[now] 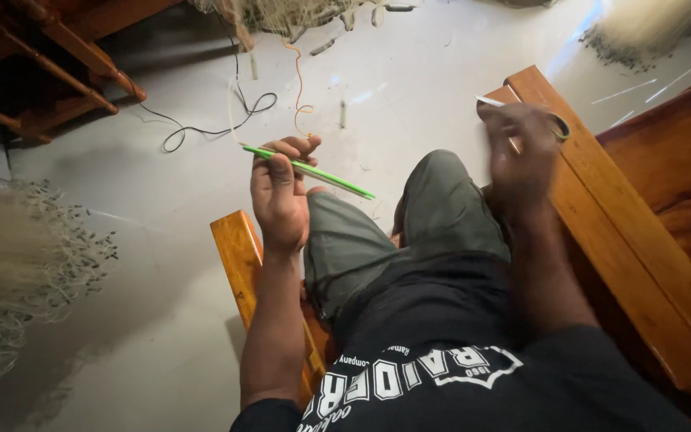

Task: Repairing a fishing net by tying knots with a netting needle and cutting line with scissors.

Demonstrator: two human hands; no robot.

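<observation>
Green and thin, the stick (309, 170) sits pinched in the left hand (279, 192), raised level over the knee so its length stays free, while the blurred right hand (524, 152) seems clenched on something small beside the wooden armrest (601, 216).

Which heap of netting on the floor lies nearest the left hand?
The heap at top centre, just beyond the left hand. The heaps at the left edge and top right lie farther off.

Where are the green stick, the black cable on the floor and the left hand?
green stick (313, 171): head view, middle of its shaft.
black cable (201, 130): head view, its curve on the floor.
left hand (277, 192): head view, back of the hand.
</observation>
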